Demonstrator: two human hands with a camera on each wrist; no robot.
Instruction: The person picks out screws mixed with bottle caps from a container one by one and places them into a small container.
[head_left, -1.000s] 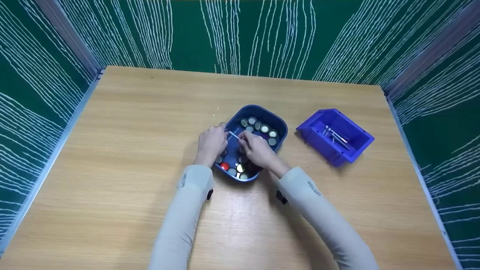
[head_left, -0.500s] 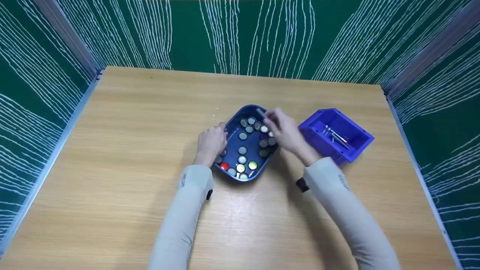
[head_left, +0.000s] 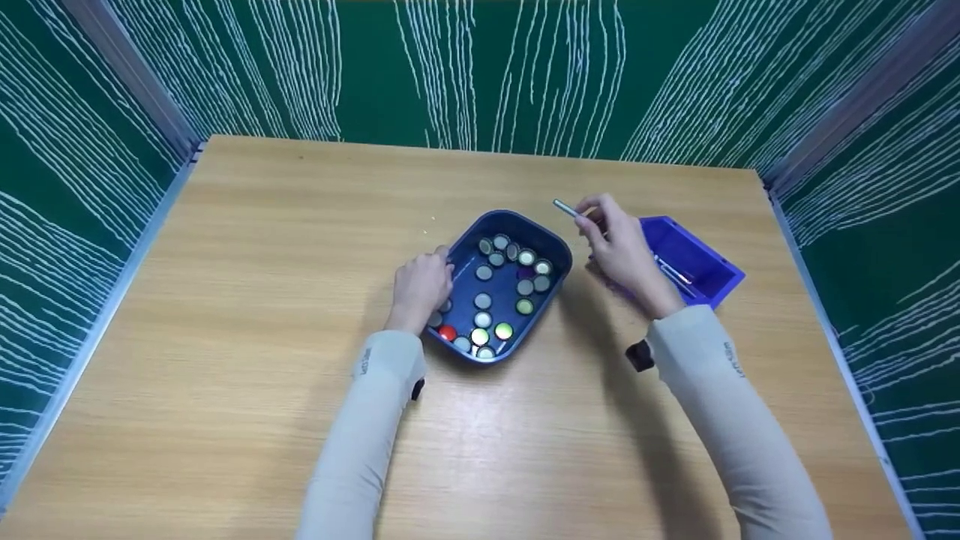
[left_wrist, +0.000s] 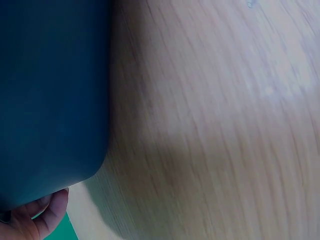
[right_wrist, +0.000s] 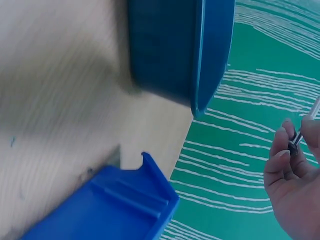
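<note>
My right hand (head_left: 616,244) pinches a slim silvery metal rod (head_left: 565,208) between thumb and fingers. It is raised over the near-left side of the purple-blue bin (head_left: 712,262), partly hiding it. In the right wrist view, the rod (right_wrist: 298,136) slants up from the fingertips and has a dark lower end. My left hand (head_left: 422,289) grips the left rim of a dark blue tub (head_left: 466,262). Its curled fingers (left_wrist: 55,212) show at the tub's outer wall in the left wrist view. Several round caps (head_left: 482,301) lie inside the tub, among them a red one (head_left: 447,332).
More metal rods (head_left: 673,270) lie in the purple-blue bin. Both containers stand on a wooden table (head_left: 262,300), with green, white-streaked walls (head_left: 375,75) at its back and sides. Tiny pale bits (head_left: 429,225) lie left of the tub.
My right hand has moved from inside the tub to the right, carrying the rod out over the bin's left side. My left hand has stayed on the tub's rim.
</note>
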